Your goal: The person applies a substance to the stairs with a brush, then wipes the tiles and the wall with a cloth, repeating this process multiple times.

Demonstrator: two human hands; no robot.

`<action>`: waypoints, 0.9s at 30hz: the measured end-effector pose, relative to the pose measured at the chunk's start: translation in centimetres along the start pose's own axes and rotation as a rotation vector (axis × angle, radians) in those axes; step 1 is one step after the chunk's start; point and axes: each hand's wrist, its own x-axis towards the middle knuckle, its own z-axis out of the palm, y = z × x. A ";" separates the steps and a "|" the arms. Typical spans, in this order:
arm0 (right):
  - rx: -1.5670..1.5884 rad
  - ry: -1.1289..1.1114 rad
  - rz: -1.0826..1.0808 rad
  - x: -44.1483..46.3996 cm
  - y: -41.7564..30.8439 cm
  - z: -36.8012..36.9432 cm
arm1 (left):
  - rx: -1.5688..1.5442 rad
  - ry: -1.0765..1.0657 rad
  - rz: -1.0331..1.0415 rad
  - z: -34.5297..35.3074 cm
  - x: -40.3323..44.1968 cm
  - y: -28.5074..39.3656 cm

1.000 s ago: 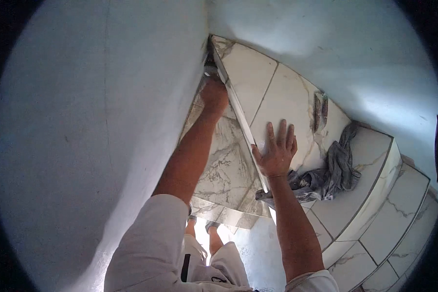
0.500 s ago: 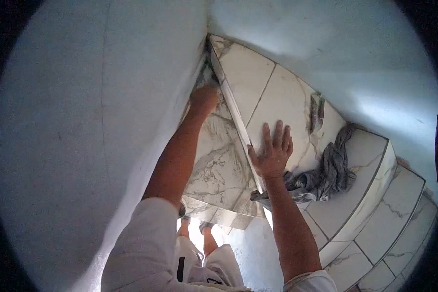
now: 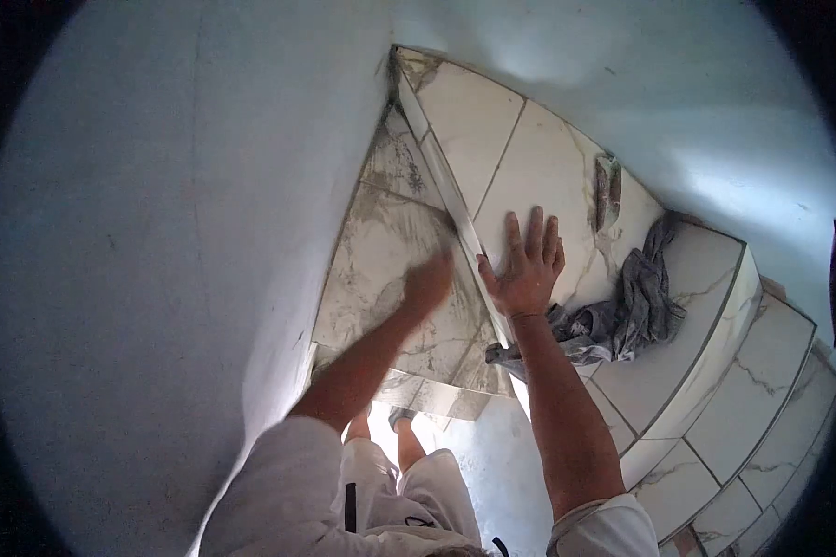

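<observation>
My left hand point(image 3: 429, 281) is over the lower marble-look tiled step point(image 3: 362, 246), close to the riser; motion smears its fingers, and I cannot make out whether they hold anything. Dark grey smears mark the tile around it. With fingers spread, my right hand point(image 3: 527, 276) rests flat on the higher tiled step point(image 3: 478, 111), beside its pale front edge point(image 3: 450, 195). Just right of that wrist lies a crumpled grey cloth point(image 3: 646, 288).
A narrow, flat, shiny piece point(image 3: 607, 192) lies near the back wall point(image 3: 715, 121) on the higher step. More tiled steps point(image 3: 734, 390) climb to the right. A pale blue wall point(image 3: 158, 232) borders the left side.
My left hand has moved from the narrow far corner back toward me and rightward across the lower step. My right hand stays planted on the higher step.
</observation>
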 end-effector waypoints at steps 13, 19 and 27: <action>-0.003 0.019 -0.003 -0.2 0.1 0.5 | -0.016 0.182 -0.107 -3.7 5.8 -1.9; 0.002 0.028 -0.013 -0.4 0.0 0.0 | -0.214 -0.188 0.089 10.6 -15.8 11.6; 0.010 0.049 -0.017 -0.2 0.0 0.3 | -0.300 0.334 -0.269 -7.3 1.3 -2.2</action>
